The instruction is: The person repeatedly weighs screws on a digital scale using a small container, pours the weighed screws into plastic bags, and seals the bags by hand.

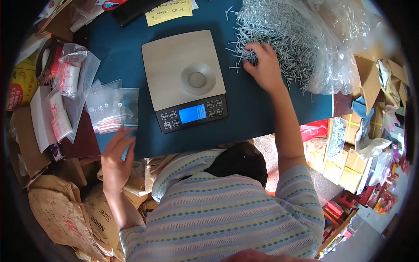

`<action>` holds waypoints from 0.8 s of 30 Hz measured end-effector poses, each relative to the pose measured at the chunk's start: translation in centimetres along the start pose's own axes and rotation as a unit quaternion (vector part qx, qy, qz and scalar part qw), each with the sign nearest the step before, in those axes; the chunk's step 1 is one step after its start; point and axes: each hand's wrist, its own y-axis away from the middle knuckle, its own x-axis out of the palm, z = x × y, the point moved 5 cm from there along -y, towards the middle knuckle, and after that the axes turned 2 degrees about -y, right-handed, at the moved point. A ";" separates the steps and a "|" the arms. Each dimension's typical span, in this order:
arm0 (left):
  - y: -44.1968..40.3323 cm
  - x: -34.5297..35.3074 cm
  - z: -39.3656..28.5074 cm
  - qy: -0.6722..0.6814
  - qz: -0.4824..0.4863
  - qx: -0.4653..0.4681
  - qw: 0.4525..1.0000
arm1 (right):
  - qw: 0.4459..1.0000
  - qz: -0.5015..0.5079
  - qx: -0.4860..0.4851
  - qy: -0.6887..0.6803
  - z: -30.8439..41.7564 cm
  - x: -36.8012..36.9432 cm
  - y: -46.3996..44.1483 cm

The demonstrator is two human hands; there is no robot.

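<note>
Has silver nails (283, 48) heaped at the far right of the blue tabletop (248, 115), beside and partly under a crumpled clear plastic bag (338, 56). Curls the right hand (265, 72) over the heap's left edge, with thumb and fingertips narrowly spaced about a few nails; cannot tell how firm a grip. Left of the heap, shows a scale (174, 65) with a lit blue display (192, 113), too blurred to read. Farther left, reaches to the near edge of flat clear bags (107, 102) with the left hand (116, 153), thumb and fingers loosely parted. Beyond the scale, shows a yellow note (169, 15).
</note>
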 end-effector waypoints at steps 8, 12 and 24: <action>-1.9 3.1 1.7 -0.069 -0.043 -0.029 0.996 | 0.955 0.111 0.209 -0.180 -3.3 -2.9 -1.2; -2.1 3.1 2.1 -0.031 -0.078 -0.049 0.995 | 0.927 0.084 0.193 -0.310 -4.4 -3.2 -1.2; -1.6 2.5 0.5 0.009 -0.147 -0.029 0.989 | 0.904 0.117 0.150 -0.383 -2.8 -4.5 -2.8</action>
